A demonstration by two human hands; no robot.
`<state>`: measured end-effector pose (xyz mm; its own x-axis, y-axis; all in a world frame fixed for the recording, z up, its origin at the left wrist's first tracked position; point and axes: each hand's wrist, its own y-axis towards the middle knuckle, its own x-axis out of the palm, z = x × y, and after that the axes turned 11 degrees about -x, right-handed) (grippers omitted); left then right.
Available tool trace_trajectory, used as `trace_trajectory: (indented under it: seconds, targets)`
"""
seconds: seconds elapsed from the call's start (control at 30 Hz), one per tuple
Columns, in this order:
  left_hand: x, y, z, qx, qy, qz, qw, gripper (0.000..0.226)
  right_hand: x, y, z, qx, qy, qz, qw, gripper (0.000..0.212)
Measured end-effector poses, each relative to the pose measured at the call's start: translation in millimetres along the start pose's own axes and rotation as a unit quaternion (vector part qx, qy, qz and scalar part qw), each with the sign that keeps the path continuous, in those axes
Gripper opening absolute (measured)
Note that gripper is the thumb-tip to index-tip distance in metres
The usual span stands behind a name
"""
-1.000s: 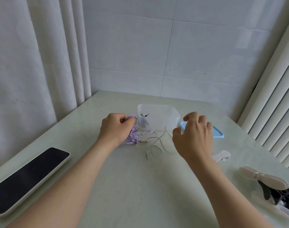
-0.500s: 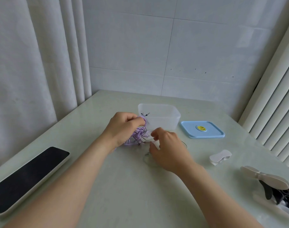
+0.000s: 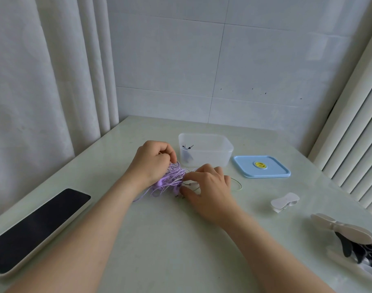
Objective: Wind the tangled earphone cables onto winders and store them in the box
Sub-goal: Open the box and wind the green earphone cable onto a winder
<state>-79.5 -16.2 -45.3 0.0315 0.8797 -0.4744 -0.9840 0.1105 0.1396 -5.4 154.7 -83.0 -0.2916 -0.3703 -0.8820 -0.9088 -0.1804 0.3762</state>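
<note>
Your left hand [image 3: 153, 163] has its fingers [image 3: 167, 152] curled round the top of the purple earphone tangle [image 3: 170, 179]. It holds the tangle low over the counter [image 3: 181, 240], just in front of the box [image 3: 206, 149]. Your right hand [image 3: 210, 187] comes in from the other side, fingers bent narrow, tips on the tangle's right edge. It looks like a pinch on one strand; blur hides which. A thin green cable [image 3: 238, 185] loops out from under that hand onto the counter.

Handling, my guess: the tangle is near weightless, limp thin wire that snags on itself. Don't yank, because knots tighten and the joints at plug and buds are the weak spots. Take a free end, plug or bud, and feed it out loop by loop with the bundle held loose. The winder [image 3: 284, 203] lies well to the right, untouched. The box is open with a small dark item inside, and the blue lid [image 3: 261, 167] is beside it.

The counter is pale, glossy and smooth, so cable will slide. Phone [image 3: 37, 225] at the left edge. Curtain [image 3: 43, 81] left, tiled wall [image 3: 223, 70] behind, slatted blind [image 3: 354, 144] right.
</note>
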Motion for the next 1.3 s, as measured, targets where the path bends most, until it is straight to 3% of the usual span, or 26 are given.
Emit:
trace_trajectory:
  seconds: [0.13,0.23,0.33,0.43,0.57,0.67,0.83,1.0,1.07,1.13,1.3]
  targets:
    - [-0.7,-3.7,2.9,0.032,0.009,-0.003,0.999,0.026,4.8,4.6,-1.0,-0.001,0.002,0.054,0.999,0.017]
    - [-4.5,-5.5,7.0,0.059,-0.022,-0.02,0.998,0.019,2.9,7.5,0.7,0.013,0.065,0.132,0.989,0.012]
    - [-8.5,-13.8,13.3,0.083,-0.014,-0.06,0.995,0.016,-1.1,5.9,3.5,0.021,0.127,0.162,0.978,0.014]
    - [-5.8,-18.0,14.2,0.101,0.032,-0.051,0.993,0.013,-5.2,7.6,7.6,0.042,0.157,0.164,0.973,0.014]
    - [-1.0,-8.4,1.7,0.129,0.162,-0.025,0.978,0.025,-16.3,8.4,14.0,0.071,0.151,0.141,0.976,0.016]
    - [0.8,-1.0,-7.3,0.128,0.208,-0.054,0.968,0.033,-21.4,4.5,14.4,0.087,0.15,0.097,0.98,0.017]
    - [1.8,-1.6,-5.4,0.073,0.195,-0.096,0.973,0.038,-22.3,3.1,14.3,0.075,0.165,0.042,0.983,0.028]
    - [-1.6,2.2,-5.3,0.051,0.119,-0.149,0.98,0.062,-21.8,2.6,17.2,0.055,0.159,0.021,0.986,0.014]
    - [-1.7,1.0,-6.6,0.052,0.104,-0.17,0.978,0.071,-21.4,2.2,15.1,0.053,0.153,0.023,0.987,0.022]
    - [-1.3,0.2,-7.6,0.058,0.086,-0.175,0.979,0.067,-20.4,2.4,13.5,0.059,0.148,0.038,0.986,0.03]
    - [0.0,2.0,-9.1,0.069,-0.002,-0.167,0.984,0.04,-15.3,5.1,16.6,0.074,0.196,0.075,0.975,0.018]
